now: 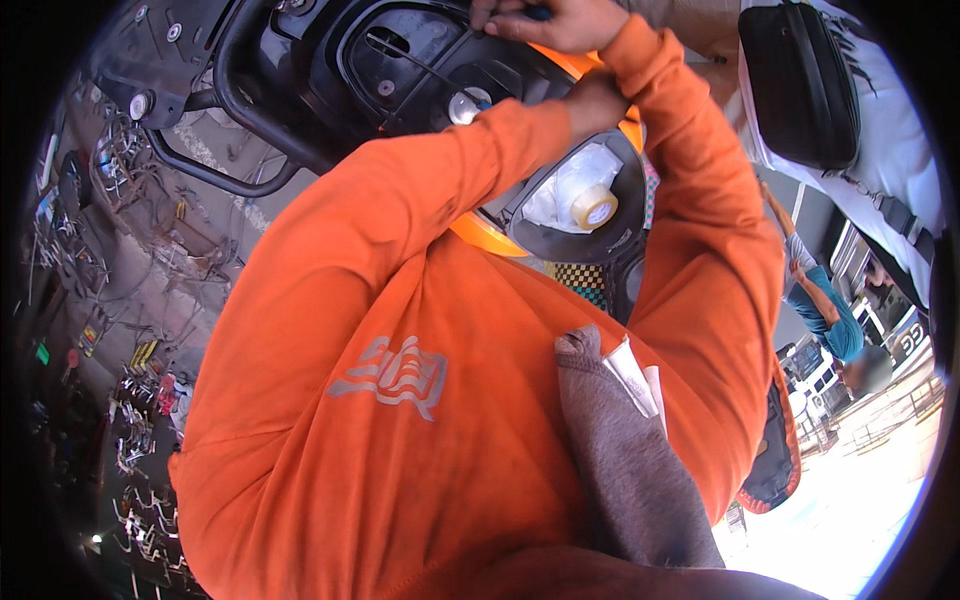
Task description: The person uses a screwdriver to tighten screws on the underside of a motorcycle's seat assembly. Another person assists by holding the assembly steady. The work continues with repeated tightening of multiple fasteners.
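At the top of the head view, my right hand (562,24) is curled, with its fingers pinched over a black plastic body panel (405,50). A small dark blue-black piece (538,13) shows at its grip; its kind is unclear. My left hand (598,98) reaches across below the right wrist, beside an orange panel, and its fingers are hidden. Across the panel's recess lies a thin metal rod (415,66) with a pale bluish end, resembling a screwdriver. Below the left wrist, a dark open bin (632,185) holds a clear plastic bag (560,190) and a tape roll (594,207).
A black tubular rail (225,90) curves along the panel's left side. Scattered metal parts (150,230) lie on the ground at left. At upper right stands a person with a black bag (800,85); another in teal (835,315) is farther off. Grey-brown cloth (630,460) hangs over my chest.
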`<move>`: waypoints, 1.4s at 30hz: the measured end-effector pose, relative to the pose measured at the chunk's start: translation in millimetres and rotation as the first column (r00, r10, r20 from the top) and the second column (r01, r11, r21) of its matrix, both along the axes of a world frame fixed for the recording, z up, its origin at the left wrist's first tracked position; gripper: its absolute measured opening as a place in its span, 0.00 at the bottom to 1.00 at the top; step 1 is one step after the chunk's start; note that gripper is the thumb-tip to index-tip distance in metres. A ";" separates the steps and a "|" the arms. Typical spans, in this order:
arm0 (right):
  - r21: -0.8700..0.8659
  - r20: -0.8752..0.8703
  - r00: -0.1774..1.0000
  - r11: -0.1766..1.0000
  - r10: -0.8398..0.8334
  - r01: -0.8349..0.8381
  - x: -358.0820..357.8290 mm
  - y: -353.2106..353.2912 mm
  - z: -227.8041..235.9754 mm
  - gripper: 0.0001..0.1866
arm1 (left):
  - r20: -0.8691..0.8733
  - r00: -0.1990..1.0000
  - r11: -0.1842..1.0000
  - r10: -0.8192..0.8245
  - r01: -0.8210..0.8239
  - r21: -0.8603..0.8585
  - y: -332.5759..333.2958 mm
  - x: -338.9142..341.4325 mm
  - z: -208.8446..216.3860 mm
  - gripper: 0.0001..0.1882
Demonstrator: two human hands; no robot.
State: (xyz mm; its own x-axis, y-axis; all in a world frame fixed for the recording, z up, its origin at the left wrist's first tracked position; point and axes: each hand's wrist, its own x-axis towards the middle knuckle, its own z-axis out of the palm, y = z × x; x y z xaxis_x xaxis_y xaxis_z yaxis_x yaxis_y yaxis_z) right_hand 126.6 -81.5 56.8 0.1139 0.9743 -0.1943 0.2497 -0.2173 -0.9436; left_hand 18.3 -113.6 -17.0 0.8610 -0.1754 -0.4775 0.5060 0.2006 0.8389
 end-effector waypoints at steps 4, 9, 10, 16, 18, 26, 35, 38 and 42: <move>0.138 0.216 0.976 0.988 0.040 -0.071 7.1 5.9 -1.6 0.05 | 0.170 0.948 0.964 0.268 -0.264 -0.041 -25.9 20.7 -11.2 0.15; 0.156 0.002 0.936 0.925 -0.351 0.347 -15.4 -6.4 -12.8 0.17 | 0.180 0.978 0.992 0.103 -0.087 -0.094 -19.2 0.2 -33.2 0.16; 0.134 -0.059 0.941 0.931 -0.334 0.339 -18.3 -7.2 -13.6 0.25 | 0.226 0.972 0.995 0.068 -0.051 -0.083 -14.2 -5.3 -34.7 0.16; 0.137 -0.303 0.576 0.564 -0.759 0.815 -50.4 12.7 -33.1 0.29 | -0.093 0.991 0.880 0.094 -0.127 -0.458 30.2 -78.6 2.0 0.10; 0.117 -0.444 0.307 0.285 -0.842 0.951 -64.3 25.8 -45.0 0.29 | -0.270 0.955 0.922 -0.123 0.009 -0.388 84.1 -105.6 20.0 0.17; 0.122 -0.598 -0.345 -0.508 -0.723 0.853 -77.3 83.9 -52.6 0.19 | -0.467 0.797 0.617 -0.383 0.596 0.513 275.1 -37.7 110.4 0.33; 0.304 -0.522 0.054 -0.127 -0.851 0.944 -88.4 53.5 -49.4 0.14 | 0.036 0.977 0.539 -0.209 0.085 0.838 239.9 -125.7 98.9 0.13; 0.348 -0.283 -0.031 -0.133 -0.958 0.928 -89.0 59.1 -40.5 0.12 | 0.136 0.942 0.535 -0.308 0.053 0.843 249.4 -110.4 113.3 0.12; 0.200 -0.617 0.136 0.014 -0.775 0.980 -91.6 41.6 -32.8 0.07 | -0.064 0.896 0.722 -0.439 0.395 0.569 228.3 -115.2 145.3 0.11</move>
